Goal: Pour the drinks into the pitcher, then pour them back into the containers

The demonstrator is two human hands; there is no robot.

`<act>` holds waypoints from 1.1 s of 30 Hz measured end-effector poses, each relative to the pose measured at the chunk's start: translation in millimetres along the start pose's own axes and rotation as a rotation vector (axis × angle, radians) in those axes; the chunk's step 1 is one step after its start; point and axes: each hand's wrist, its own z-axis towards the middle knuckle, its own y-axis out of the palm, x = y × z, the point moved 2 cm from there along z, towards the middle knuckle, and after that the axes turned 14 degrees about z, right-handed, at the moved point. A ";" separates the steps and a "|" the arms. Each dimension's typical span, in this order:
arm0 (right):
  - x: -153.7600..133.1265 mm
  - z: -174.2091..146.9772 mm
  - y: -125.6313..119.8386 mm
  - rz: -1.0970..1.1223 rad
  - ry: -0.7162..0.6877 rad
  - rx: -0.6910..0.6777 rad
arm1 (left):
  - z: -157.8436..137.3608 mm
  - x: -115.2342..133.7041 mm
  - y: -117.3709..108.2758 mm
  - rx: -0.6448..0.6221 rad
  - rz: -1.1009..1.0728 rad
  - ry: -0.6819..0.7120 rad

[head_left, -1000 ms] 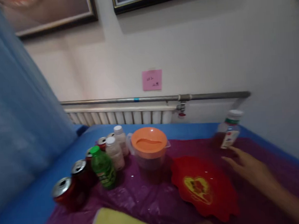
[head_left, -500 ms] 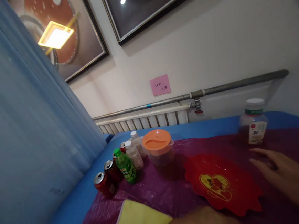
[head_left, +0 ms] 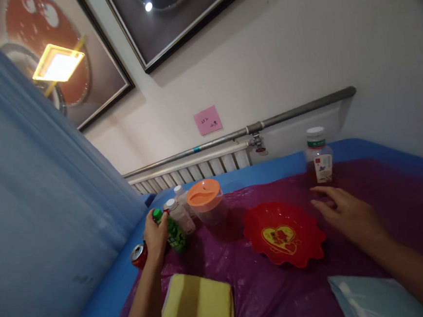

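Note:
My left hand (head_left: 156, 236) is at the green-capped bottle (head_left: 176, 235), its thumb and fingers apart on either side of the cap. Whether they touch the bottle I cannot tell. A red can (head_left: 139, 256) stands beside the wrist, partly covered. My right hand (head_left: 343, 211) hovers with fingers apart, nearest to the clear jar (head_left: 318, 157) with a white lid and to the right of the red scalloped plate (head_left: 285, 235). Nothing shows between its fingers.
Two white-capped bottles (head_left: 180, 217) and a pitcher with an orange lid (head_left: 205, 200) stand behind the green-capped bottle. A folded yellow cloth (head_left: 197, 306) and a light blue folded item (head_left: 376, 297) lie in front. Purple plastic sheeting (head_left: 258, 291) covers the blue table (head_left: 102, 304).
My left hand has moved from the front of the table, near the yellow cloth, to the green-capped bottle. My right hand stays open near the jar. The view has shifted.

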 end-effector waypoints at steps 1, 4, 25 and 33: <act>-1.4 -0.4 -0.7 0.012 0.006 0.002 | 0.3 0.2 0.9 -0.004 0.007 0.000; -5.0 -1.3 -1.7 0.067 0.027 0.004 | -2.6 2.6 -9.7 0.027 0.025 0.007; -109.6 -59.6 20.7 0.703 0.061 -0.900 | -162.0 127.5 -33.8 -0.317 -0.769 0.109; -97.9 -45.2 6.4 0.301 -0.211 -0.574 | -154.3 110.6 -35.3 -0.386 -0.672 0.071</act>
